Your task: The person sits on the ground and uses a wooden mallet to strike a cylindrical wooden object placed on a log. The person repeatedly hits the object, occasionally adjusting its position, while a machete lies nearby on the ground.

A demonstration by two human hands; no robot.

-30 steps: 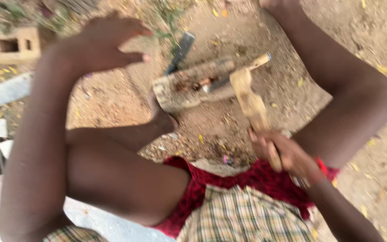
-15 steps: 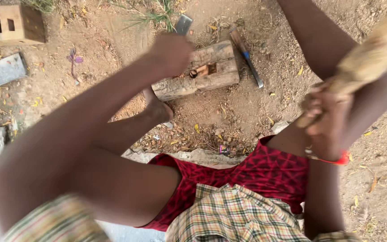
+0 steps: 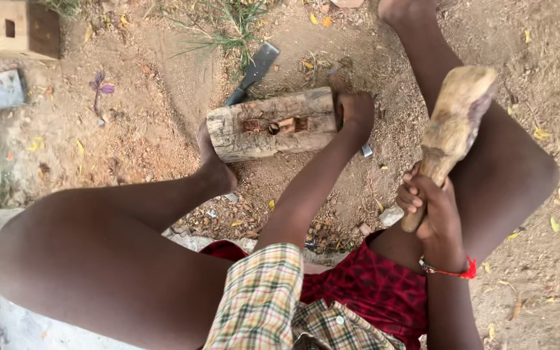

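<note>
Head view, seated person working on bare dirt ground [image 3: 131, 129]. Left hand [image 3: 356, 109] is closing around a dark chisel-like tool, mostly hidden, at the right end of a short weathered wooden log with a notch cut in its top [image 3: 272, 124]; the log is lying on its side on the ground, braced at its left end by the person's left foot [image 3: 214, 167]. Right hand [image 3: 430, 214] is gripping the handle of a pale, thick wooden mallet [image 3: 452, 133], holding it raised with the head tilted up over the right knee. A dark flat-bladed cleaver [image 3: 254, 71] is lying on the ground just behind the log; a hollow concrete block [image 3: 11, 27] is sitting in the far left corner.

Risk, as a judgement: the mallet head is hanging near the left hand's knuckles, so a glancing blow could be striking fingers; the log, held only by the foot, could be rolling under impact.

Compared with half a second earlier, the mallet is now sitting lower and nearer the log, and the left hand is reaching further right along the log.
</note>
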